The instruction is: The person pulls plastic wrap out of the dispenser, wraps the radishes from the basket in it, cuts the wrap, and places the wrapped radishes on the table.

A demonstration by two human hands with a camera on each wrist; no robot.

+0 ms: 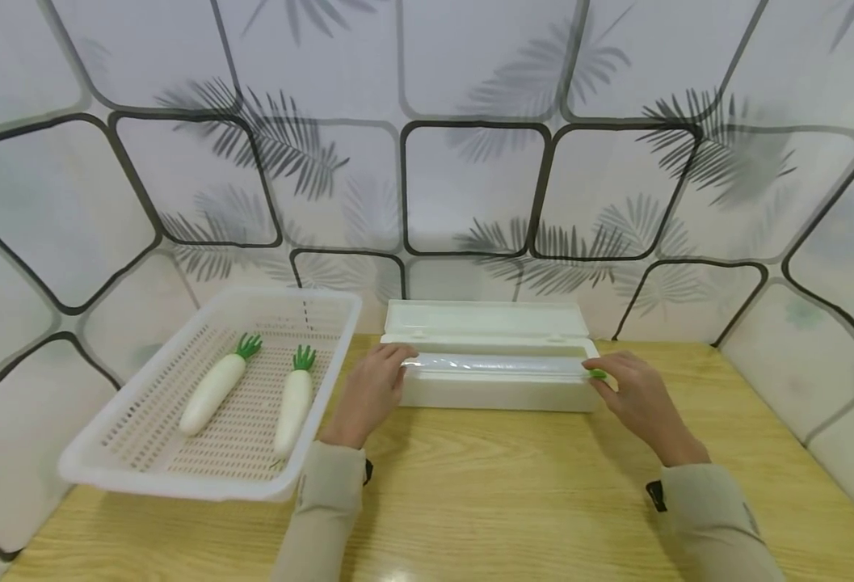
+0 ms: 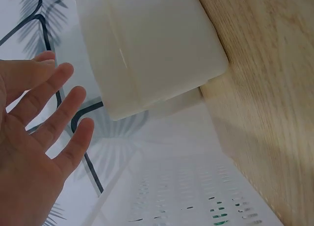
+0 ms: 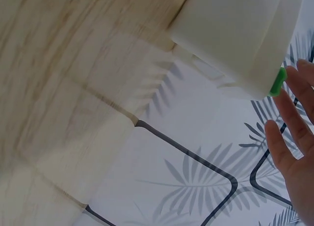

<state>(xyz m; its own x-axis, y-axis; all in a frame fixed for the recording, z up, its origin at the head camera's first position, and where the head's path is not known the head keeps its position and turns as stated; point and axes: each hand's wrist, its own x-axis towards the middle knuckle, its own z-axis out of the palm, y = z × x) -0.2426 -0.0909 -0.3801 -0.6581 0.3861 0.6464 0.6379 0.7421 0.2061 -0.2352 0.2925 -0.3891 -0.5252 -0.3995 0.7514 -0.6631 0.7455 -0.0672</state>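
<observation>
A long white cling film box [image 1: 499,394] stands on the table with its lid [image 1: 485,319] raised at the back. Clear cling film [image 1: 499,365] stretches along its front opening. At the film's left edge, my left hand [image 1: 376,388] pinches with thumb and forefinger; its other fingers [image 2: 71,145] spread apart in the left wrist view. My right hand [image 1: 637,396] has thumb and forefinger at the film's right edge, around a small green slider [image 1: 598,373]. In the right wrist view, fingers [image 3: 297,120] lie beside the green slider [image 3: 278,82], and the thumb is hidden.
Left of the box is a white perforated plastic basket [image 1: 172,487]. Inside lie two white radishes with green tops, one radish [image 1: 213,394] to the left and another radish [image 1: 293,412] to the right. Patterned walls [image 1: 477,186] enclose the wooden table [image 1: 470,493].
</observation>
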